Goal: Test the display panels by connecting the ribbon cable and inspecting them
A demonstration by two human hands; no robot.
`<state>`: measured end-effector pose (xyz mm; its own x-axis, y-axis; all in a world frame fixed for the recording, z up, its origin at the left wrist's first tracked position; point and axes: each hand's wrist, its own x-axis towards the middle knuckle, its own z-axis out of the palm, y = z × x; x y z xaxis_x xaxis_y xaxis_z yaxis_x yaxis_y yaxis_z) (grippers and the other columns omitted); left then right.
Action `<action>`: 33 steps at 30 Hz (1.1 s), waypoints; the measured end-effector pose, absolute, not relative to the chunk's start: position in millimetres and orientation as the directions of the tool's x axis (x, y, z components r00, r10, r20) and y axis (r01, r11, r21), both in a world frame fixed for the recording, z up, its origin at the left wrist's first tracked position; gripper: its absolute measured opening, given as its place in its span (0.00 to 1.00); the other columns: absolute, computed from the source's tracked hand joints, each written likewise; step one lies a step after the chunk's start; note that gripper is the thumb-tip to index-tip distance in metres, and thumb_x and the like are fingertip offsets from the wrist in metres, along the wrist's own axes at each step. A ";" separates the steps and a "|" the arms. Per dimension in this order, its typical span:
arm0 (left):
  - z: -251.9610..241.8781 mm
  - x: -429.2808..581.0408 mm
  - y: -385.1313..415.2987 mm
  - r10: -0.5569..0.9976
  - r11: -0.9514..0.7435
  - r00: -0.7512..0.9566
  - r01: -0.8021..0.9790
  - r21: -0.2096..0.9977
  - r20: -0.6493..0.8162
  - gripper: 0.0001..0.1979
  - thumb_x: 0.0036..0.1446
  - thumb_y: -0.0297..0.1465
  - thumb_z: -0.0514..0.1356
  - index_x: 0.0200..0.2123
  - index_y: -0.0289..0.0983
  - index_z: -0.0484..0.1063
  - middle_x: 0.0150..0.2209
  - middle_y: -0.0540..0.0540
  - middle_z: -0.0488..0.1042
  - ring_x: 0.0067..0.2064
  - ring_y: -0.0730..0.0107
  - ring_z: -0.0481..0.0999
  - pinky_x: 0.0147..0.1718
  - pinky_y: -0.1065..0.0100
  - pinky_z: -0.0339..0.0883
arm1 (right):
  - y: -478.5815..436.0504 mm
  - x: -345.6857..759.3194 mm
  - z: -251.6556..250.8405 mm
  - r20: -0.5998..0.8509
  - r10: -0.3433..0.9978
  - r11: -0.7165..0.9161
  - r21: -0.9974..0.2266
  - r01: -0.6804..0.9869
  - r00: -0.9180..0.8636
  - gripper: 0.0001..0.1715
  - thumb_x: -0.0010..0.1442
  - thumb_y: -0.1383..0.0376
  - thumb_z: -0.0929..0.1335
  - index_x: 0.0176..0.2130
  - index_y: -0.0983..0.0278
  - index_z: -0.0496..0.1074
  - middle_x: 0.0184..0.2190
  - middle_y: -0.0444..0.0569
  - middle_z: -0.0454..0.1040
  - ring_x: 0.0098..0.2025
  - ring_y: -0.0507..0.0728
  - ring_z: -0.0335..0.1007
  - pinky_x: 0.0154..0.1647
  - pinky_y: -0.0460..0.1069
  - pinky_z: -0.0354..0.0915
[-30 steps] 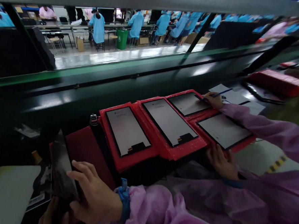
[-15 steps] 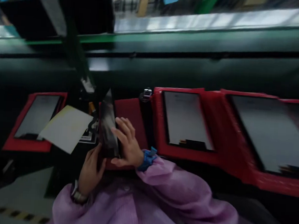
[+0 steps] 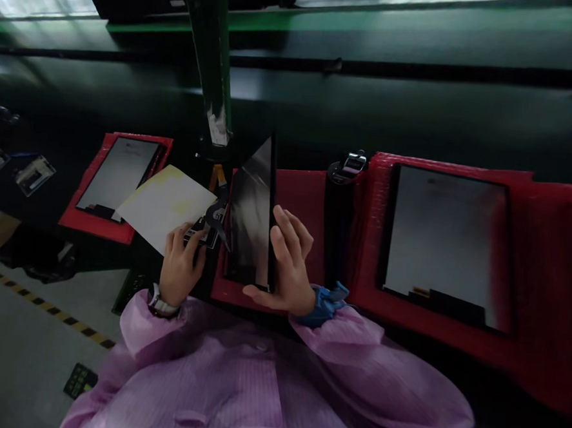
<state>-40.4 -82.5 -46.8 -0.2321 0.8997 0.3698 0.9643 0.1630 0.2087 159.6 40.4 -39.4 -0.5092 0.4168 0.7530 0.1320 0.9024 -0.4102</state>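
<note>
A thin glass display panel (image 3: 254,218) stands tilted on its edge over a red pad (image 3: 300,221), its shiny face toward the left. My right hand (image 3: 290,266) steadies it, fingers along the right edge and thumb by the lower corner. My left hand (image 3: 181,266) reaches left of the panel with bent fingers spread, its fingertips on a small dark circuit board (image 3: 210,235). From that board a black flex cable (image 3: 217,213) curves up to an orange end (image 3: 217,176). A white sheet (image 3: 165,203) lies beside the left fingertips, yellowish in patches.
Another display panel (image 3: 449,243) lies on red wrap (image 3: 548,275) at right. One more panel (image 3: 118,175) lies on a red pad at left. A black cylinder with a metal-topped item (image 3: 353,163) stands between. Small boards (image 3: 34,174) lie far left; a green post (image 3: 211,61) rises behind.
My left hand has left the panel's lower edge and moved to the small circuit board. The panel is tipped up more steeply, with my right hand still on it. The view has turned left.
</note>
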 end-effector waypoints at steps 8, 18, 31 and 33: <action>-45.1 -29.8 -76.0 0.951 0.193 -0.228 0.966 0.174 0.211 0.21 0.69 0.38 0.52 0.60 0.39 0.69 0.61 0.32 0.63 0.58 0.46 0.65 0.55 0.44 0.65 | 38.4 161.8 -33.7 0.734 0.430 0.890 -0.441 0.111 -0.526 0.55 0.63 0.44 0.65 0.74 0.60 0.36 0.75 0.52 0.38 0.72 0.70 0.45 0.66 0.67 0.57; -45.0 -28.9 -74.5 0.956 0.210 -0.221 0.975 0.074 0.193 0.22 0.69 0.37 0.50 0.63 0.40 0.67 0.61 0.31 0.60 0.57 0.47 0.64 0.55 0.46 0.64 | 37.5 162.4 -31.9 0.734 0.420 0.900 -0.415 0.136 -0.534 0.54 0.64 0.43 0.63 0.74 0.62 0.37 0.74 0.58 0.43 0.70 0.71 0.49 0.63 0.67 0.59; -50.9 -18.0 -79.9 0.947 0.226 -0.233 0.972 0.056 0.222 0.19 0.67 0.36 0.53 0.58 0.40 0.71 0.60 0.33 0.65 0.58 0.48 0.66 0.53 0.48 0.65 | 31.9 161.9 -37.7 0.761 0.409 0.903 -0.416 0.105 -0.503 0.52 0.63 0.46 0.66 0.74 0.61 0.41 0.74 0.56 0.44 0.70 0.71 0.50 0.62 0.67 0.58; -52.6 -16.6 -81.7 0.945 0.240 -0.250 0.968 0.070 0.213 0.20 0.67 0.37 0.53 0.59 0.41 0.70 0.60 0.34 0.64 0.58 0.48 0.66 0.54 0.48 0.65 | 30.9 162.8 -39.2 0.760 0.409 0.904 -0.415 0.107 -0.505 0.52 0.63 0.46 0.66 0.74 0.61 0.42 0.74 0.57 0.45 0.70 0.73 0.51 0.61 0.69 0.60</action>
<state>-16.6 -81.7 -52.6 -0.2498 0.9446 0.2128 0.9682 0.2403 0.0698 162.8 30.9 -39.2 -0.5051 0.4087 0.7602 0.1073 0.9037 -0.4145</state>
